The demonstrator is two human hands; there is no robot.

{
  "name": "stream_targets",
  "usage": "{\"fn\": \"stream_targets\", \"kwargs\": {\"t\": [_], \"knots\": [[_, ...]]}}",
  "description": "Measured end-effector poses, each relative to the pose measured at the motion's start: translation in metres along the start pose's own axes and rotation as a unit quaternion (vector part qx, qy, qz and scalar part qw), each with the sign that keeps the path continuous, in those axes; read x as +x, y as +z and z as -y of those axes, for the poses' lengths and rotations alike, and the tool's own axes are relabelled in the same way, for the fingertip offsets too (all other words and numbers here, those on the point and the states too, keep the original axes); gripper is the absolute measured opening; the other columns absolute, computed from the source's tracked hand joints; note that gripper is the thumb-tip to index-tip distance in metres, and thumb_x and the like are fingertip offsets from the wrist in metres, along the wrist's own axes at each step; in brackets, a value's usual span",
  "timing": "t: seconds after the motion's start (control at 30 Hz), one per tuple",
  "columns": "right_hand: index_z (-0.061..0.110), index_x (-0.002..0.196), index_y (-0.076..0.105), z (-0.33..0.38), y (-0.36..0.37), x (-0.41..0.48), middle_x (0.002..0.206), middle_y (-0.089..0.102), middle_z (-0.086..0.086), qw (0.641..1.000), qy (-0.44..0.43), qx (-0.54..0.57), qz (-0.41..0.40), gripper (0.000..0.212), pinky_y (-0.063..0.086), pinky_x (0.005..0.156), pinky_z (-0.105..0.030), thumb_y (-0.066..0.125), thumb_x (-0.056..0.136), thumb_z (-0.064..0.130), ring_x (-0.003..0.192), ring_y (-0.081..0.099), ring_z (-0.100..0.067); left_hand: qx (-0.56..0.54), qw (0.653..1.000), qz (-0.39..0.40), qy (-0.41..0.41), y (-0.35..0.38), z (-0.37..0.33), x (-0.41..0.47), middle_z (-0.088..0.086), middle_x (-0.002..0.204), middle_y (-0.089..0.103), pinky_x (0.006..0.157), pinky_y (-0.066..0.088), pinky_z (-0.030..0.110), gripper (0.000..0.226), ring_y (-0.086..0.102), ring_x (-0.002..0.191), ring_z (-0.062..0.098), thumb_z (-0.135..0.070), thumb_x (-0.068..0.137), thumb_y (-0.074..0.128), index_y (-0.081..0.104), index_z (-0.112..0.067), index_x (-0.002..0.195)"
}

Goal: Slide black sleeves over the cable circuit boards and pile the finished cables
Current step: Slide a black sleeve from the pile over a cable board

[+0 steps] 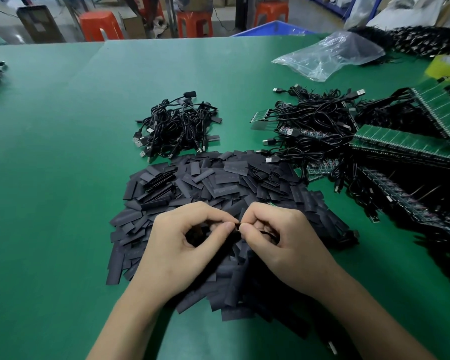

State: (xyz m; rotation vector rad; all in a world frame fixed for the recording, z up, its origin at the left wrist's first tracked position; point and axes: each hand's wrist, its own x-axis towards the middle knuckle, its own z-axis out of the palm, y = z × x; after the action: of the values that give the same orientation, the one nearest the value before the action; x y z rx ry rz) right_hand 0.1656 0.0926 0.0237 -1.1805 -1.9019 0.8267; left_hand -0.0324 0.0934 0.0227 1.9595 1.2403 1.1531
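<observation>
Left hand [187, 245] and right hand [278, 237] meet fingertip to fingertip over the heap of black sleeves [218, 183], thumbs and forefingers pinching a small black piece [236, 227]; cannot tell if it is a sleeve or a board. A thin cable [268, 233] loops in the right palm. Sleeved-cable pile [177, 126] lies beyond, bare-board cables [315, 126] to the right, all on the green table [50, 178].
</observation>
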Motion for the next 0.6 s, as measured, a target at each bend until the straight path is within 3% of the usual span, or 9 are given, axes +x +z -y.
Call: {"fn": "stream_targets", "kwargs": {"t": [0.17, 0.3, 0.5, 0.6], "knots": [[0.019, 0.075, 0.058, -0.0022, -0.0029, 0.0003, 0.059, 0.043, 0.003, 0.999, 0.035, 0.022, 0.01, 0.023, 0.031, 0.058, -0.019, 0.062, 0.096, 0.011, 0.058, 0.039, -0.009, -0.125, 0.987, 0.036, -0.089, 0.0029, 0.0039, 0.0, -0.006, 0.086, 0.077, 0.075, 0.055, 0.02, 0.017, 0.072, 0.075, 0.011, -0.02, 0.083, 0.076, 0.082, -0.032, 0.095], [0.022, 0.08, 0.062, -0.0038, -0.0023, 0.0002, 0.059, 0.041, 0.008, 0.998, 0.052, 0.018, 0.019, 0.018, 0.032, 0.058, -0.017, 0.063, 0.097, 0.014, 0.057, 0.04, -0.007, -0.151, 0.978, 0.069, -0.126, 0.0047, 0.0063, -0.0004, 0.003, 0.078, 0.075, 0.071, 0.055, 0.023, 0.016, 0.07, 0.07, 0.013, -0.024, 0.079, 0.08, 0.08, -0.033, 0.093], [0.023, 0.083, 0.063, -0.0027, -0.0011, -0.001, 0.069, 0.049, 0.017, 0.999, 0.042, -0.029, 0.015, 0.015, 0.032, 0.061, -0.017, 0.064, 0.096, 0.019, 0.065, 0.046, -0.007, -0.164, 0.975, 0.096, -0.115, 0.0018, 0.0035, -0.0015, 0.012, 0.078, 0.069, 0.069, 0.053, 0.036, 0.014, 0.063, 0.068, 0.025, -0.016, 0.084, 0.083, 0.075, -0.025, 0.092], [0.023, 0.083, 0.063, -0.0016, -0.0006, -0.0011, 0.073, 0.051, 0.018, 0.998, 0.037, -0.04, 0.018, 0.013, 0.033, 0.063, -0.018, 0.062, 0.096, 0.02, 0.068, 0.048, -0.007, -0.113, 0.985, 0.102, -0.082, 0.0003, 0.0008, -0.0023, 0.007, 0.078, 0.067, 0.069, 0.052, 0.036, 0.018, 0.06, 0.07, 0.029, -0.01, 0.087, 0.082, 0.072, -0.024, 0.09]]}}
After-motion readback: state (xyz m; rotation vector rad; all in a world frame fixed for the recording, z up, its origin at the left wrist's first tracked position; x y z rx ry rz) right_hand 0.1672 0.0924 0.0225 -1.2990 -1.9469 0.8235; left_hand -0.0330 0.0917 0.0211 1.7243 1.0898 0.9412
